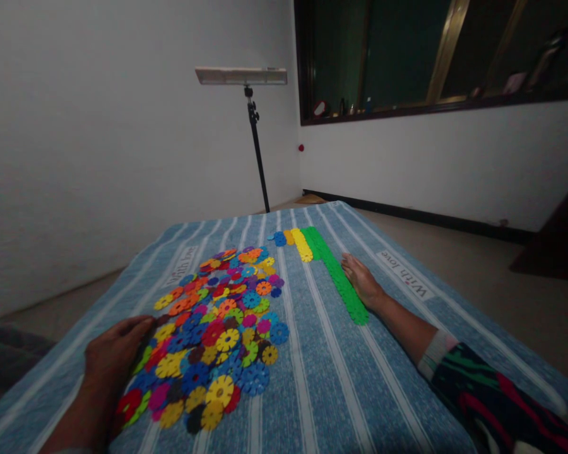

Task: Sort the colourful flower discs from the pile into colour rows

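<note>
A heap of colourful notched plastic discs [218, 328] lies loose on the striped cloth. At its left edge rests my left hand [116, 350], fingers stretched toward a dark brown disc [162, 320]; I see nothing held in it. My right hand [362, 280] lies low beside a long row of green discs [338, 277], fingers stretched along its right side, apparently touching it. Left of the green row is a shorter one of yellow discs [302, 244], then a few orange discs [289, 237] and blue discs [279, 238].
A blue-and-white striped cloth [312, 378] covers the table. Behind it stands a panel lamp [241, 76] on a black pole [259, 154]. Small items line the window sill [388, 111]. A dark piece of furniture [558, 233] is at the right.
</note>
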Motion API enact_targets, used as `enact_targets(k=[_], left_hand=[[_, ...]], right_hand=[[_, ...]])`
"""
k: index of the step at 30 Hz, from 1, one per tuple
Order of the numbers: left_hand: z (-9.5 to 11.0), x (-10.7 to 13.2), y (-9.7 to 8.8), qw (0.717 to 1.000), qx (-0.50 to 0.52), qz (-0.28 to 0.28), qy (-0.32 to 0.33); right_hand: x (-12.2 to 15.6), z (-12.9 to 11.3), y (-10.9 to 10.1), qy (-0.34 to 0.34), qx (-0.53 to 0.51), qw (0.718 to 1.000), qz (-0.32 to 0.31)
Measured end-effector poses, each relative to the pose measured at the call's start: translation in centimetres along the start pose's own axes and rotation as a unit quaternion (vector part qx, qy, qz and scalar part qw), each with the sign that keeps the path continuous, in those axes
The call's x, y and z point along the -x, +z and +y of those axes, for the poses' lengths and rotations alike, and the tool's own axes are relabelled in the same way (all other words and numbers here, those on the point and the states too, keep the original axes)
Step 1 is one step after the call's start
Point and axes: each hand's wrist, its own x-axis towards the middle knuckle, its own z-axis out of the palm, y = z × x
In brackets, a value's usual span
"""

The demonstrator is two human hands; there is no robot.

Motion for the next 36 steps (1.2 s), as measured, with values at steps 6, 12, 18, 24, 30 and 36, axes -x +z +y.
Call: enact_targets(k=[6, 12, 18, 24, 30, 36], left_hand=[[0.9, 0.3, -0.3, 0.999, -0.018, -0.030, -0.042], [1.4, 0.7, -0.4, 0.998, -0.021, -0.036, -0.051], [0.7, 0.7, -0.2, 0.999, 0.005, -0.031, -0.031], [0.3, 0.4, 0.0, 0.998, 0.009, -0.031, -0.045], [0.2, 0.4, 0.0, 0.998, 0.013, -0.031, -0.055], [0.3, 0.6, 0.0, 0.998, 0.024, -0.030, -0.052]], right_hand=[[-0.9, 0.3, 0.1, -0.004, 0.000, 1.000, 0.003], [-1.6, 0.2, 0.5, -0.004, 0.007, 1.000, 0.018], [-2.1, -0.1, 1.0, -0.009, 0.007, 1.000, 0.003], [-2.7, -0.1, 1.5, -0.017, 0.010, 1.000, 0.001], [-3.8, 0.2, 1.7, -0.018, 0.009, 1.000, 0.018], [-4.8, 0.4, 2.0, -0.012, 0.001, 1.000, 0.017]])
